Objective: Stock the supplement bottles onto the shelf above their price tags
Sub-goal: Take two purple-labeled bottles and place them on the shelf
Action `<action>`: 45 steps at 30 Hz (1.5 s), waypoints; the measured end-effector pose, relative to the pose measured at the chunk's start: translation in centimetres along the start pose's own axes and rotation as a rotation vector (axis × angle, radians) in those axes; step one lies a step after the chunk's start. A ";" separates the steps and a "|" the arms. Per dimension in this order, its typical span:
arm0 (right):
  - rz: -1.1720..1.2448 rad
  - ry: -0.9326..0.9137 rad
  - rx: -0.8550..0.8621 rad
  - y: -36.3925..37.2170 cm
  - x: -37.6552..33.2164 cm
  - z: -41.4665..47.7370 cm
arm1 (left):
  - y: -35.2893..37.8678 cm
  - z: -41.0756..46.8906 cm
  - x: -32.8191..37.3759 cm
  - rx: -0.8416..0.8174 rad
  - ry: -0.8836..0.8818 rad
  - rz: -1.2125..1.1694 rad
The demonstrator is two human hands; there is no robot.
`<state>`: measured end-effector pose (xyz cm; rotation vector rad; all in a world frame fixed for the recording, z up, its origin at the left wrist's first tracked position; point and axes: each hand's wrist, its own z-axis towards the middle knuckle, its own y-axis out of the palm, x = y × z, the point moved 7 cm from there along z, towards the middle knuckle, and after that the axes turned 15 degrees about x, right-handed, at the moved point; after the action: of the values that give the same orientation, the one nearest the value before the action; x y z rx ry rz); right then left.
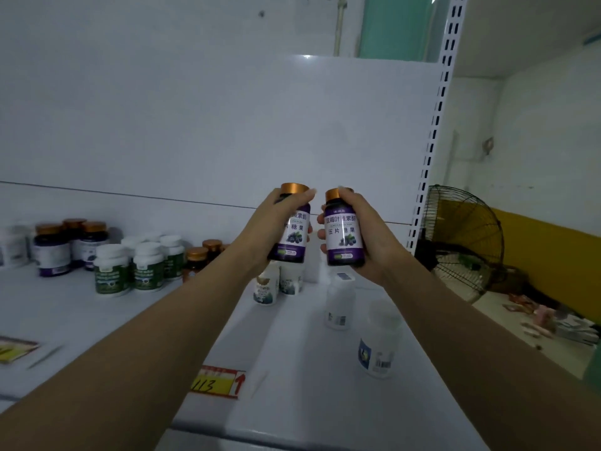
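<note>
I hold two dark supplement bottles with gold caps and purple-white blueberry labels upright above the white shelf [292, 385]. My left hand [276, 219] grips the left bottle [294, 236]; my right hand [361, 236] grips the right bottle [344, 237]. The two bottles are side by side, a small gap apart. A red and yellow price tag [218, 384] reading 113 sits on the shelf's front edge below my arms. A second tag [16, 349] lies at the far left.
On the shelf stand purple-label bottles [53, 252], green-label white bottles [130, 271], amber bottles [196, 260], small white bottles [276, 283] beneath my hands, and two white bottles [379, 340] to the right. A slotted upright [429, 151] bounds the shelf; a fan [461, 242] stands beyond.
</note>
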<state>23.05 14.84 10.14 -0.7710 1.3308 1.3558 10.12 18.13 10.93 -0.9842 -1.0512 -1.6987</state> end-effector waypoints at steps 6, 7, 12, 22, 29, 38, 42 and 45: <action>-0.078 -0.047 -0.096 4.9 1.0 0.4 | -6.0 -1.3 1.7 0.123 0.061 0.138; -0.081 -0.054 -0.110 6.0 1.3 0.2 | -7.2 -1.8 2.2 0.139 0.077 0.166; -0.153 -0.112 -0.173 13.4 3.4 -1.4 | -15.5 -5.0 6.0 0.260 0.141 0.264; -0.159 -0.162 -0.388 39.9 10.0 -9.9 | -39.6 -16.8 15.8 0.563 0.218 0.524; -0.099 -0.123 -0.533 56.1 15.4 -15.2 | -54.4 -23.5 20.2 0.750 0.221 0.608; -0.076 -0.088 -0.559 67.8 20.8 -11.9 | -66.0 -19.5 20.8 0.784 0.257 0.575; -0.103 -0.084 -0.436 67.3 21.9 -7.1 | -66.1 -13.2 18.6 0.664 0.226 0.513; -0.126 -0.098 -0.302 65.0 21.4 -3.0 | -64.5 -8.1 17.0 0.540 0.206 0.448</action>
<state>-44.37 26.96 8.64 -0.9613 0.9960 1.4914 -56.88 22.24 9.10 -0.6156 -0.9874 -1.0445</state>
